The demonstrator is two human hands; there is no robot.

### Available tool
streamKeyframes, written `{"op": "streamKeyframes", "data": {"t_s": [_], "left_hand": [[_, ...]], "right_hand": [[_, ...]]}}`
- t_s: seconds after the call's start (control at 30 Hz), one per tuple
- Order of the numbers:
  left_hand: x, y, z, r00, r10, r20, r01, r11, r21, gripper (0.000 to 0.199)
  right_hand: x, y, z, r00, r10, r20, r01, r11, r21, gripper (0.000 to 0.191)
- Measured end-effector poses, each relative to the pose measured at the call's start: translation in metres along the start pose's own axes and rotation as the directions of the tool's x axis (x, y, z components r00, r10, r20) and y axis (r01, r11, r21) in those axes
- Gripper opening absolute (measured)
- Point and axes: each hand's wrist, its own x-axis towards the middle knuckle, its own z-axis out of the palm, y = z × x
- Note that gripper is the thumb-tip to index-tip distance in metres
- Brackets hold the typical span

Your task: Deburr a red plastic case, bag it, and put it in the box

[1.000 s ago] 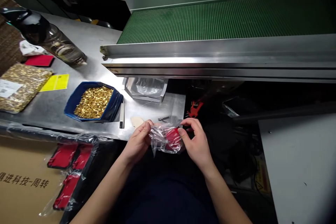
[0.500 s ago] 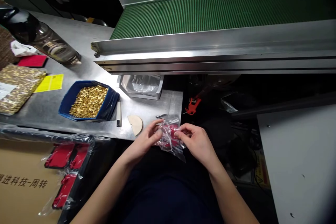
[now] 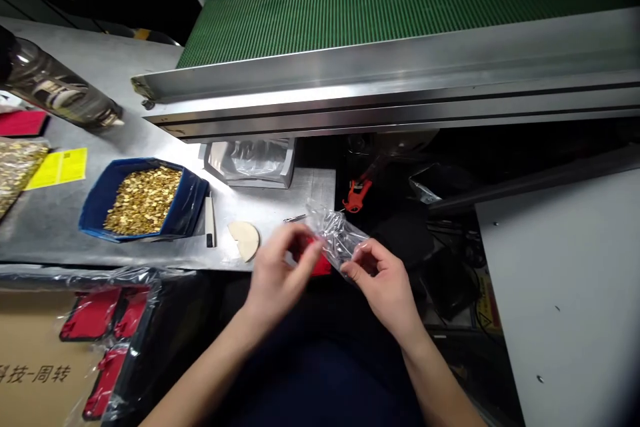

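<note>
Hands meet over my dark lap at the steel table's near edge: my left hand [image 3: 277, 273] pinches a small flat red plastic piece [image 3: 317, 261] between curled fingers, while my right hand [image 3: 383, 280] grips the lower edge of a crumpled clear plastic bag [image 3: 337, 237] just beside it. Red piece and bag touch between my two hands. Left of them, red parts in plastic film [image 3: 107, 320] lie on a brown cardboard box [image 3: 30, 353]. Beyond sit a pale wooden half-disc [image 3: 245, 239], a blue tray of brass-coloured bits [image 3: 145, 199] and the green ribbed conveyor belt [image 3: 400, 7].
</note>
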Motion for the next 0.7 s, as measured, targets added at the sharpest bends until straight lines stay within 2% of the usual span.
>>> {"op": "streamKeyframes", "data": {"t_s": [0.07,0.13,0.2,0.3,0.37,0.47,0.5,0.53,0.57,0.63,0.7], "left_hand": [[-0.008,0.011,0.012,0.966,-0.081,0.246,0.105,0.991,-0.087,0.023],[-0.008,0.012,0.019,0.923,-0.164,0.347,0.24,0.952,-0.188,0.022],[-0.003,0.005,0.019,0.905,-0.25,0.345,0.352,0.895,-0.275,0.023],[0.007,-0.008,0.008,0.906,-0.339,0.255,0.419,0.807,-0.416,0.026],[0.011,-0.011,0.001,0.883,-0.374,0.283,0.468,0.678,-0.567,0.025],[0.008,-0.006,0.001,0.803,-0.39,0.451,0.589,0.402,-0.701,0.024],[0.006,-0.004,0.003,0.788,-0.381,0.483,0.607,0.359,-0.709,0.025],[0.003,-0.002,0.006,0.788,-0.37,0.491,0.609,0.361,-0.706,0.027],[0.0,0.0,0.009,0.802,-0.362,0.475,0.595,0.409,-0.692,0.03],[-0.004,0.001,0.014,0.86,-0.355,0.367,0.511,0.599,-0.617,0.037],[-0.005,-0.001,0.015,0.915,-0.344,0.211,0.403,0.772,-0.492,0.036]], "right_hand": [[-0.002,-0.004,0.007,0.997,-0.079,0.02,0.081,0.985,-0.154,0.016],[-0.002,-0.007,0.01,0.992,-0.119,0.04,0.125,0.957,-0.262,0.012],[0.0,-0.008,0.008,0.996,-0.072,0.046,0.082,0.952,-0.294,0.018],[0.002,-0.004,0.001,1.0,0.015,-0.009,-0.017,0.967,-0.255,0.033],[0.004,-0.001,-0.001,0.995,-0.027,-0.099,-0.003,0.956,-0.293,0.034],[0.005,0.0,0.003,0.979,-0.124,-0.165,0.047,0.914,-0.404,0.031],[0.006,-0.001,0.006,0.976,-0.132,-0.172,0.049,0.908,-0.417,0.029],[0.007,-0.002,0.008,0.975,-0.129,-0.179,0.043,0.909,-0.416,0.028],[0.008,-0.002,0.01,0.975,-0.119,-0.188,0.032,0.912,-0.408,0.027],[0.01,-0.003,0.012,0.973,-0.103,-0.204,0.013,0.916,-0.4,0.03],[0.01,-0.002,0.014,0.967,-0.135,-0.216,0.025,0.895,-0.446,0.037]]}}
